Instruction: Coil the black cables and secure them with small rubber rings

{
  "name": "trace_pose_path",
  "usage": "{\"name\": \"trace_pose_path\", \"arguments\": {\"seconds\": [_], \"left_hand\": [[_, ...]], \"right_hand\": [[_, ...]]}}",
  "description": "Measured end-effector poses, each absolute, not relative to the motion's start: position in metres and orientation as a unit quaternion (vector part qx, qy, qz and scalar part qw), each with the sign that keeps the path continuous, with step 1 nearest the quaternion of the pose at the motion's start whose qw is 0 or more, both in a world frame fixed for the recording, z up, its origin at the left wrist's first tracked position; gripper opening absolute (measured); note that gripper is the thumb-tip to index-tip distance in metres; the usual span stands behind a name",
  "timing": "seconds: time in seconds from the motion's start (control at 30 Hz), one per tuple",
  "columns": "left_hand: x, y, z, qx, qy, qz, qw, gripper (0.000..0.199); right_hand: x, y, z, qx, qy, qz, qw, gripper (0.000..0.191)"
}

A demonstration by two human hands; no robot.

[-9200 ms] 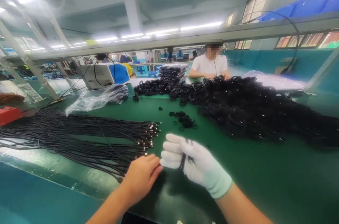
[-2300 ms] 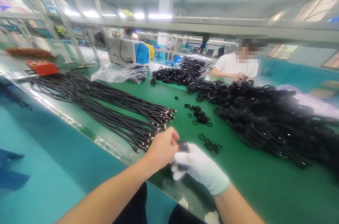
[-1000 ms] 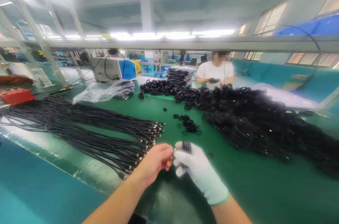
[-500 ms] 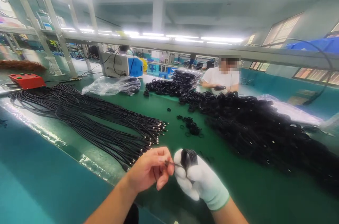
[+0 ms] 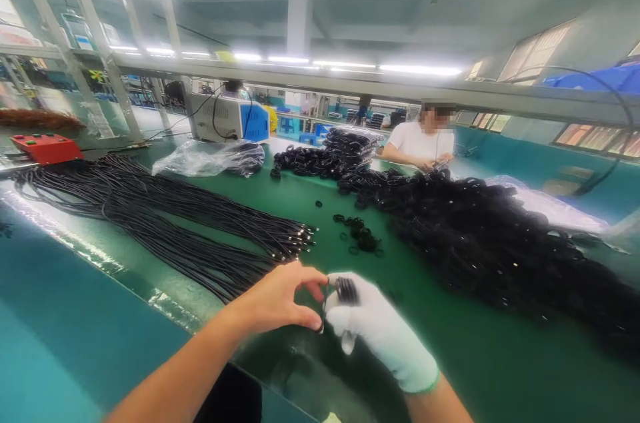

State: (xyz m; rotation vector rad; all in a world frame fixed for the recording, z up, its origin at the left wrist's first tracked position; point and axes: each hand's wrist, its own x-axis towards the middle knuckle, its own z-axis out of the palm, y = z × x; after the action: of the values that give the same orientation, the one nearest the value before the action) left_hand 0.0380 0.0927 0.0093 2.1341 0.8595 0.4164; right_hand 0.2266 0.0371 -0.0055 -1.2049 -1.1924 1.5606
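A small coil of black cable (image 5: 347, 290) is in my white-gloved right hand (image 5: 370, 316), whose fingers are wrapped round it. Beside it, at the left, my bare left hand (image 5: 285, 300) has its thumb and forefinger spread, with a thin dark loop stretched between their tips, near the coil. Behind my left hand, long black cables (image 5: 200, 230) lie in two bundles with metal plugs at their right ends. Several small black rings (image 5: 365, 236) lie loose on the green table (image 5: 300, 210) beyond my hands.
A large heap of coiled black cables (image 5: 475, 230) covers the right side. Farther back are a clear plastic bag (image 5: 190, 158), a grey and blue machine (image 5: 230, 118) and a person in a white shirt (image 5: 423, 142). A red control box (image 5: 47, 148) stands at the left.
My left thumb and forefinger have spread apart from their pinch, with the thin dark loop between them. My right hand has turned somewhat, still holding the coil. The person opposite has shifted their hands.
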Motion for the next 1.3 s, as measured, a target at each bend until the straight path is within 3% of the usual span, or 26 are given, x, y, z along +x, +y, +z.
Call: {"name": "trace_pose_path", "arguments": {"seconds": [0.23,0.47,0.67,0.87,1.03,1.1,1.23,1.3], "left_hand": [[0.048,0.087,-0.004,0.808,0.302,0.207,0.461,0.065],[0.058,0.076,0.004,0.846,0.393,0.154,0.326,0.063],[0.059,0.086,0.008,0.850,0.320,0.176,0.379,0.061],[0.059,0.085,0.011,0.867,0.294,0.142,0.376,0.062],[0.075,0.081,0.022,0.907,0.375,0.050,0.187,0.052],[0.075,0.094,0.031,0.916,0.355,-0.004,0.188,0.048],[0.065,0.124,0.041,0.889,0.270,-0.071,0.363,0.025],[0.063,0.127,0.036,0.889,0.280,-0.031,0.362,0.026]], "right_hand": [[0.219,0.037,-0.016,-0.525,-0.534,0.576,0.328,0.069],[0.220,0.038,-0.042,-0.593,-0.559,0.452,0.362,0.111],[0.224,0.038,-0.034,-0.595,-0.562,0.467,0.336,0.113],[0.227,0.037,-0.035,-0.575,-0.643,0.370,0.346,0.108],[0.223,0.037,-0.041,-0.581,-0.653,0.328,0.359,0.103],[0.220,0.037,-0.038,-0.577,-0.637,0.342,0.380,0.097],[0.217,0.037,-0.025,-0.581,-0.586,0.385,0.414,0.050],[0.219,0.036,-0.020,-0.562,-0.569,0.418,0.431,0.033]]}}
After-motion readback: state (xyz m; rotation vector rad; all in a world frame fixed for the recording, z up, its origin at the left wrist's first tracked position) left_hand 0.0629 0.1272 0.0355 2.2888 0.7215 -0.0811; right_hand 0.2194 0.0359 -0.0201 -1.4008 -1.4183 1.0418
